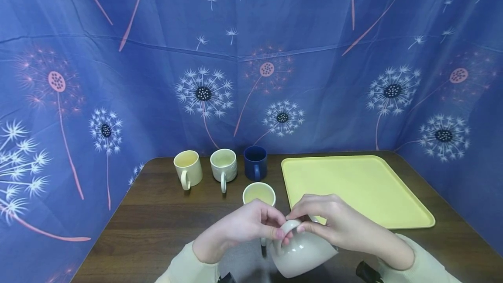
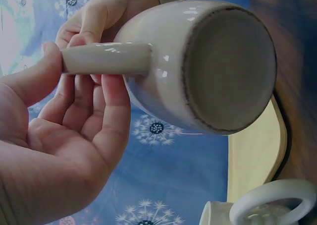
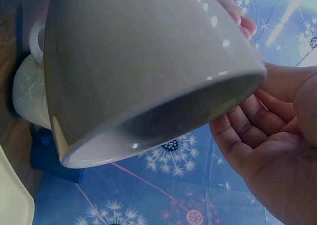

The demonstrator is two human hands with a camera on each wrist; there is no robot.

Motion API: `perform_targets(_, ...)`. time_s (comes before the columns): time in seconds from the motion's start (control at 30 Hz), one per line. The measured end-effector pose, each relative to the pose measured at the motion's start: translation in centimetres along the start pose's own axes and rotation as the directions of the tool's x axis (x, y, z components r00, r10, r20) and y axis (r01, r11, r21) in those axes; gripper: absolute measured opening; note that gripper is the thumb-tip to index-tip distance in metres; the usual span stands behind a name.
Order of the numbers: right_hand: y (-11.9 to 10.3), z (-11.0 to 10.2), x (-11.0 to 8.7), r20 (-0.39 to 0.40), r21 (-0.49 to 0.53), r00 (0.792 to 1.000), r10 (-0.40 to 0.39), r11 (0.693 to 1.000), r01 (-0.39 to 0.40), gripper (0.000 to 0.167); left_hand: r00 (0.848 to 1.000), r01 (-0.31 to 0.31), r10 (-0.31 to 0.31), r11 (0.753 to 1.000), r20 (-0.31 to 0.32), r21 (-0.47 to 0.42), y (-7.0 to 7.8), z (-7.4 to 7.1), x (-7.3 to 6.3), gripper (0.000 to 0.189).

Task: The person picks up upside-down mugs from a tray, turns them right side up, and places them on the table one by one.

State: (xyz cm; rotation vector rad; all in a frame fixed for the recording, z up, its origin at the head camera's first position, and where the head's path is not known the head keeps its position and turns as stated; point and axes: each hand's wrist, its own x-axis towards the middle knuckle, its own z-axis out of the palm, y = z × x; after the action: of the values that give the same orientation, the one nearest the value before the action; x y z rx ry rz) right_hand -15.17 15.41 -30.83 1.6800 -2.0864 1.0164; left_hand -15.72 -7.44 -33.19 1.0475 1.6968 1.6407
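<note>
A glossy greyish-cream mug (image 1: 302, 254) is held tilted on its side near the table's front edge, its mouth turned to the right and its handle uppermost. My left hand (image 1: 247, 224) pinches the handle (image 2: 106, 59) between thumb and fingers. At the rim, my right hand (image 1: 334, 219) grips the mug, thumb on the outer wall. The left wrist view shows the flat base (image 2: 233, 71) with a dark ring round its edge. In the right wrist view part of the mug's mouth (image 3: 163, 126) shows, shaded inside. Just behind my hands stands a pale mug (image 1: 259, 192), partly covered by the left hand.
A cream-yellow mug (image 1: 188, 169), a whitish patterned mug (image 1: 224, 167) and a dark blue mug (image 1: 255, 165) stand upright in a row at the back of the brown table (image 1: 157, 230). A yellow tray (image 1: 353, 187) lies at the right. Blue dandelion-print cloth (image 1: 322, 77) hangs behind.
</note>
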Motion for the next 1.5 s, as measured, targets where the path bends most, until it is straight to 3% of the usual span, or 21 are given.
perform_targets(0.2,0.0,0.1,-0.1,-0.004,-0.014,1.0,0.019,1.0,-0.02,0.03,0.998,-0.053,0.056,0.996,-0.028,0.078,0.0,0.4,-0.2,0.016)
perform_targets(0.47,0.2,0.4,0.0,-0.063,-0.047,0.998,0.009,0.999,-0.012,0.03,0.982,-0.028,0.043,0.996,-0.186,0.083,-0.4,1.4,-0.5,0.015)
perform_targets(0.7,0.2,0.6,0.4,-0.092,-0.055,0.994,-0.053,0.997,0.048,0.031,0.962,-0.118,0.121,0.993,-0.243,0.03,-0.8,1.9,-1.1,0.021)
perform_targets(0.9,0.0,0.2,0.9,-0.134,-0.051,0.99,-0.05,0.998,0.043,0.038,0.941,-0.205,0.216,0.976,-0.262,0.069,-0.5,1.8,-1.9,0.019)
perform_targets(1.2,-0.3,-1.1,0.5,-0.246,-0.15,0.967,0.06,0.984,-0.099,0.038,0.918,-0.125,0.145,0.989,-0.369,0.08,-0.3,1.3,-3.0,0.019)
perform_targets(1.4,-0.3,-1.6,-0.1,-0.315,-0.16,0.928,0.198,0.953,-0.257,0.04,0.884,-0.151,0.183,0.983,-0.43,0.109,-0.3,0.9,-3.5,0.016)
perform_targets(1.5,-0.2,-1.8,-0.4,-0.365,-0.125,0.909,0.202,0.957,-0.263,0.039,0.865,-0.18,0.21,0.978,-0.455,0.111,-0.3,0.6,-3.8,0.019)
